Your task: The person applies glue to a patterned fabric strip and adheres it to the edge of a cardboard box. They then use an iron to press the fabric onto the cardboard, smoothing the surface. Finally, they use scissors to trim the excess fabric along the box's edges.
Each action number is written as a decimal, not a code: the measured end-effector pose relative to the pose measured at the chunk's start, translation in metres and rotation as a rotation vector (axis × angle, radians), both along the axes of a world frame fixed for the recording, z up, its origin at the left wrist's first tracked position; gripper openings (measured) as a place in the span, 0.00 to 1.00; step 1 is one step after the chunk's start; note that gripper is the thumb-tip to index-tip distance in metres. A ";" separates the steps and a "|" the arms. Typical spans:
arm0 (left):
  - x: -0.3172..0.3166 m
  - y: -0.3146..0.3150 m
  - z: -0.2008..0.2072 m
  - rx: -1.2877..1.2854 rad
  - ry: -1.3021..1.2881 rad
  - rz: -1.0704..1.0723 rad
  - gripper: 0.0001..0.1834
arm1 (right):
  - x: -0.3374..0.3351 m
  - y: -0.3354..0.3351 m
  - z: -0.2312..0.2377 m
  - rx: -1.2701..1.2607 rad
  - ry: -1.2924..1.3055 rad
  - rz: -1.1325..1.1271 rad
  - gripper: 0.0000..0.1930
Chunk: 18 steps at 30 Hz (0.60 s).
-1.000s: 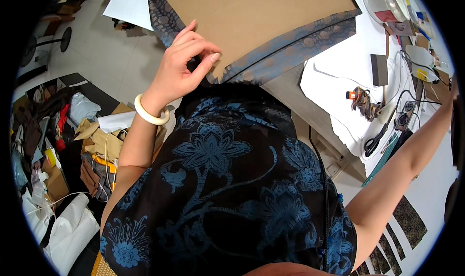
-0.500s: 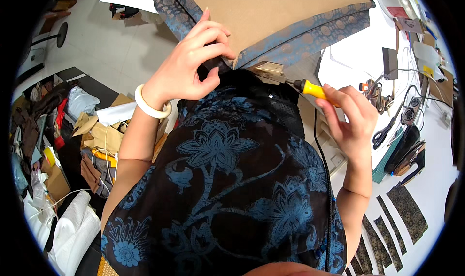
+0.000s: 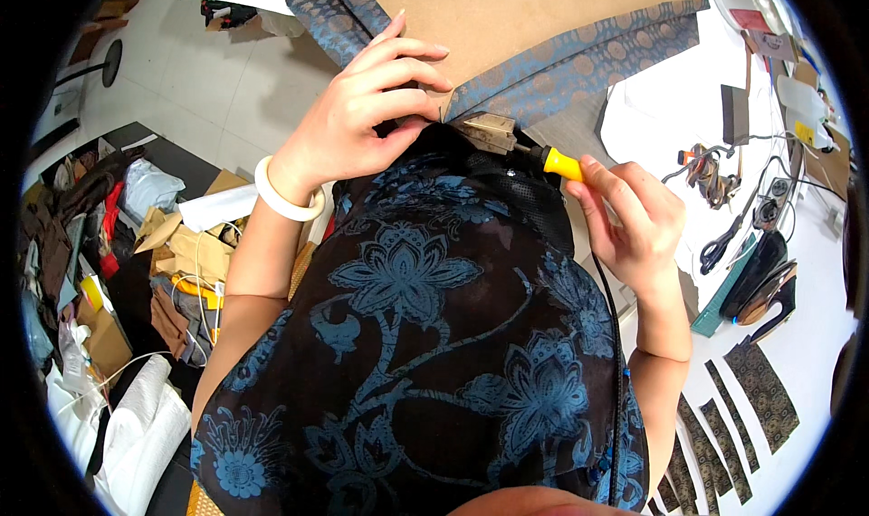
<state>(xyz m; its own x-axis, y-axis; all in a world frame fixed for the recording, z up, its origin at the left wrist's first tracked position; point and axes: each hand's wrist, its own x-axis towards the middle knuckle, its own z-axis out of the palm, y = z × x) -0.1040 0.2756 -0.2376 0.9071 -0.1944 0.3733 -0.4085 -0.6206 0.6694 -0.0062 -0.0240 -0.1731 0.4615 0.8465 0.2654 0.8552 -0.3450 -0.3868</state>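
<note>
A tan panel (image 3: 543, 18) edged with blue and bronze patterned fabric (image 3: 579, 63) points one corner toward me. My left hand (image 3: 371, 109) is closed there, thumb and index finger pinching the fabric at the corner, the other fingers over the panel. The pinched part is mostly hidden. My right hand (image 3: 634, 217) grips the yellow handle of a corded hand tool (image 3: 563, 164), which looks like a soldering iron. Its flat, wedge-shaped metal head (image 3: 489, 131) lies just right of the corner, below the right fabric strip; whether it touches the fabric I cannot tell.
A black cord (image 3: 605, 285) runs down my right side over my dark floral clothing. At right, the white table (image 3: 760, 371) bears patterned strips (image 3: 760, 394), scissors (image 3: 720, 244) and cables. Fabric scraps (image 3: 195, 244) and a white roll (image 3: 140, 434) lie heaped at left.
My left thumb and index finger have closed together at the panel's corner. My right hand has moved left, bringing the tool's metal head closer to that corner.
</note>
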 end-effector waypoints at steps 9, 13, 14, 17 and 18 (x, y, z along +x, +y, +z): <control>0.002 -0.001 -0.006 0.002 -0.054 -0.012 0.10 | -0.017 -0.003 0.001 0.032 -0.053 -0.011 0.14; 0.002 -0.001 -0.010 -0.015 -0.083 -0.021 0.10 | -0.025 -0.004 0.002 0.032 -0.104 -0.015 0.16; 0.002 -0.002 -0.011 -0.012 -0.088 -0.021 0.11 | -0.026 -0.004 0.002 0.033 -0.102 -0.021 0.17; 0.003 -0.004 -0.012 -0.012 -0.103 -0.018 0.11 | -0.030 -0.004 0.002 0.034 -0.102 -0.036 0.17; 0.003 -0.004 -0.012 -0.017 -0.107 -0.016 0.11 | -0.030 -0.004 0.002 0.033 -0.105 -0.039 0.17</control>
<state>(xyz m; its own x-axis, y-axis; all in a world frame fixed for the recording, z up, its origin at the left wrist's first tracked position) -0.1011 0.2713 -0.2496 0.8590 -0.2010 0.4709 -0.4874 -0.6025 0.6319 -0.0365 -0.0277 -0.1711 0.4625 0.8182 0.3416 0.8776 -0.3676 -0.3078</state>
